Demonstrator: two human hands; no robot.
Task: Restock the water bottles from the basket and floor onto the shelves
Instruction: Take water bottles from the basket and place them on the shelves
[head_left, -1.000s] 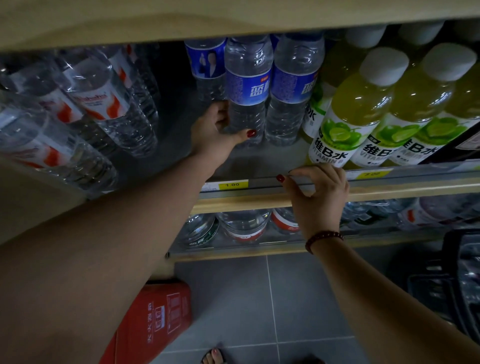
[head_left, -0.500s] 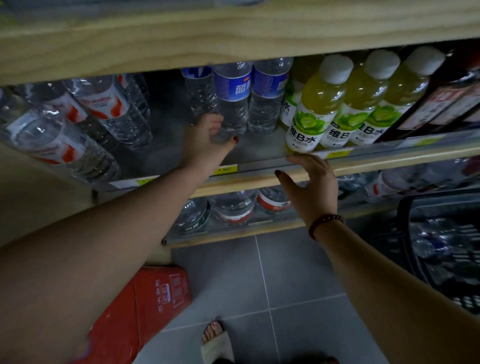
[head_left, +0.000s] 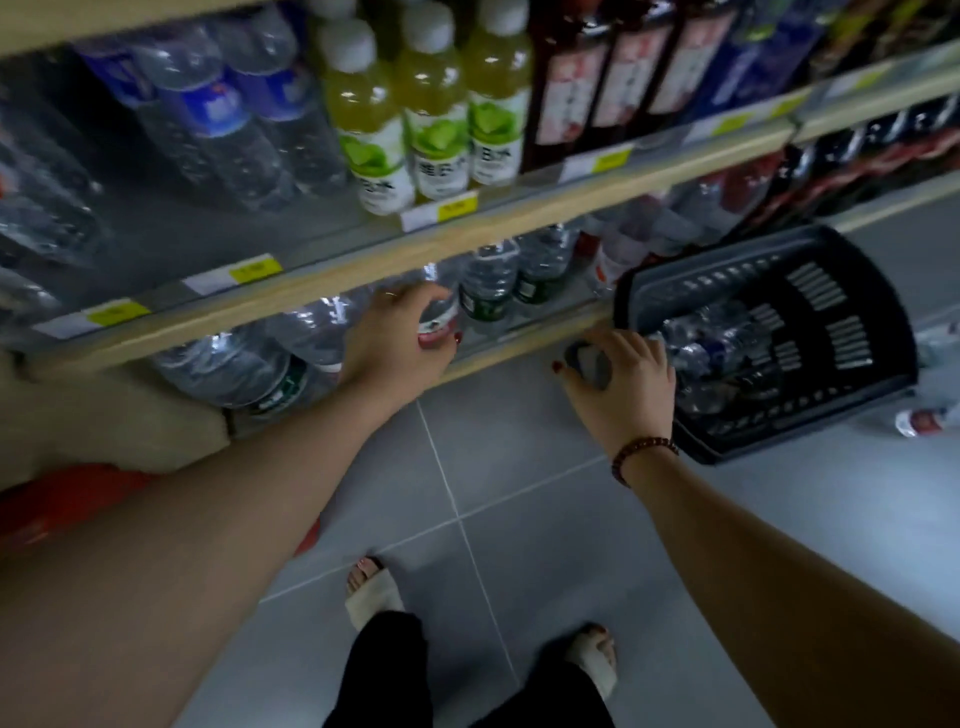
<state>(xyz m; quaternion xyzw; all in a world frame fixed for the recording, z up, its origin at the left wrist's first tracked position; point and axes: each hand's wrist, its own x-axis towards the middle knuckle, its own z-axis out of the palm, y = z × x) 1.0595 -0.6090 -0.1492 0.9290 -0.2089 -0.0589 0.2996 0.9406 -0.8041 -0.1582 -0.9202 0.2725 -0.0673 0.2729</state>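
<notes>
Tiled floor, one basket, three green drinks, left hand gripping bottle, right hand spread

Price tags on the shelf edge: blurring past reading. Water bottle on the lower shelf: left hand wrapping it and covering most of its body. Basket: right hand overlying its near corner, any hold not showing. Basket bottles: smearing together, count untellable. Floor bottle: running off the right edge. Red box: lying mostly behind the left forearm, print blurring.
</notes>
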